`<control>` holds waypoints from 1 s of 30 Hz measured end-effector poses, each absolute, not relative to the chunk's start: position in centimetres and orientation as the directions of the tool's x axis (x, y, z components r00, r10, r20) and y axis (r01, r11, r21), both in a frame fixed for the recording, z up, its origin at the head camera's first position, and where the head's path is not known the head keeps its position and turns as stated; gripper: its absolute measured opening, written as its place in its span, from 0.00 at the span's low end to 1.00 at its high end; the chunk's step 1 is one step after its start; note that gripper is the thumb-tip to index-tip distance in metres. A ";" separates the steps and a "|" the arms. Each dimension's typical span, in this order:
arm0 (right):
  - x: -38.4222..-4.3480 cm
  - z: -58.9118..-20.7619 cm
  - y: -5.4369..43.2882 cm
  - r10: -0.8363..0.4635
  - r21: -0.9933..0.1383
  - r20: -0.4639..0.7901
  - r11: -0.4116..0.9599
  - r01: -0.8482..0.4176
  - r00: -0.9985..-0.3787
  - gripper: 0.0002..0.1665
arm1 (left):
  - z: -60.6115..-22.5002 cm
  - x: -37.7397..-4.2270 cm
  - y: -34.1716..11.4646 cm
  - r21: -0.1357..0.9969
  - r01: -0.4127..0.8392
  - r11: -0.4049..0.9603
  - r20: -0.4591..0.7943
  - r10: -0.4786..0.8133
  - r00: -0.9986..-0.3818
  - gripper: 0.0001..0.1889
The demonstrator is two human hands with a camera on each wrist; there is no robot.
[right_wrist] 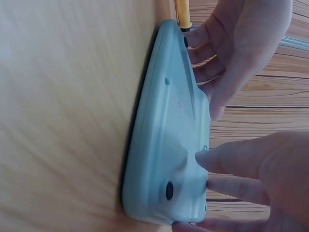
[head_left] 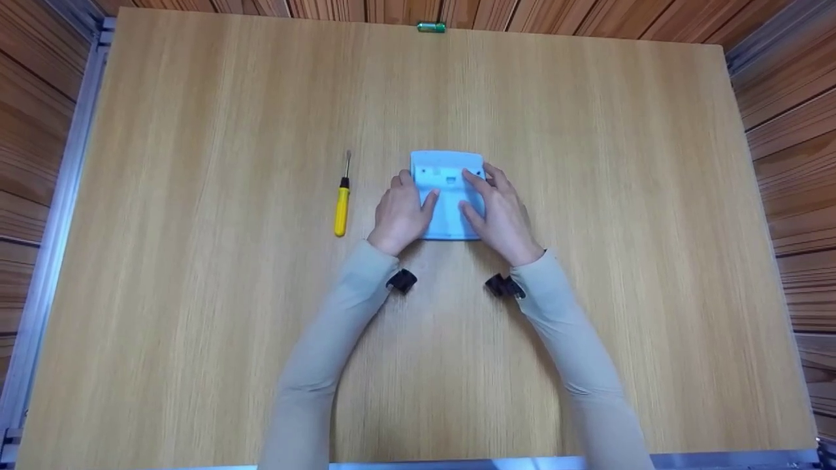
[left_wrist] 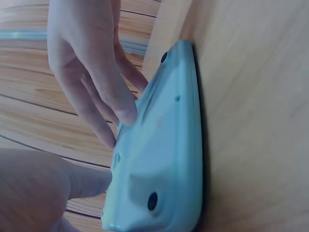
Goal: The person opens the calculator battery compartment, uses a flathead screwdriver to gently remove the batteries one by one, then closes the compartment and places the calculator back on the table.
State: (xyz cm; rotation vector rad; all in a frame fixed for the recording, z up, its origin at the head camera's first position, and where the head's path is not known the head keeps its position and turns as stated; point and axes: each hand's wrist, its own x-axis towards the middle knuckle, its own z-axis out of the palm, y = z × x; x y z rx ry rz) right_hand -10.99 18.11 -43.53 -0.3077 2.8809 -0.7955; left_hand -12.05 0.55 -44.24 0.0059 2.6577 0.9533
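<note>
A light blue plastic device [head_left: 449, 202], perhaps a calculator, lies with its back up on the table; screw holes and a small slot show near its far end, and dark round feet [left_wrist: 152, 201] in the wrist views. My left hand [head_left: 400, 212] holds its left side, fingers along the edge and thumb over the back. On the right side, my right hand [head_left: 501, 212] grips the edge with some fingers, while its index finger and thumb lie over the back. The device's underside is hidden. In the right wrist view, my right thumb [right_wrist: 227, 157] is at the back surface.
To the left of the device lies a screwdriver [head_left: 342, 202] with a yellow handle, its tip pointing away. A green battery [head_left: 431, 27] sits at the table's far edge. A metal rail [head_left: 59, 196] runs along the left side of the wooden table [head_left: 228, 313].
</note>
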 end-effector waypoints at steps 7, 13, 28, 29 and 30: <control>-10.9 -43.8 18.4 -0.220 -0.601 -0.048 0.786 -0.148 -0.974 0.31 | -43.7 -12.1 0.6 0.638 -0.128 0.760 -0.296 0.088 -0.951 0.29; -11.0 -43.8 18.2 -0.207 -0.669 -0.069 0.735 -0.109 -0.976 0.33 | -43.6 -12.4 -0.1 0.735 -0.180 0.654 -0.298 0.073 -0.952 0.25; -11.2 -43.6 18.0 -0.165 -0.773 -0.071 0.632 -0.050 -0.984 0.34 | -42.9 -12.5 -0.7 0.908 -0.193 0.373 -0.258 0.132 -0.957 0.12; -11.3 -43.7 17.9 -0.165 -0.780 -0.073 0.624 -0.047 -0.984 0.34 | -42.9 -12.5 -0.7 0.916 -0.202 0.347 -0.266 0.148 -0.953 0.13; -11.2 -43.7 17.9 -0.167 -0.786 -0.077 0.616 -0.043 -0.983 0.35 | -42.8 -12.4 -0.7 0.922 -0.211 0.326 -0.275 0.164 -0.947 0.14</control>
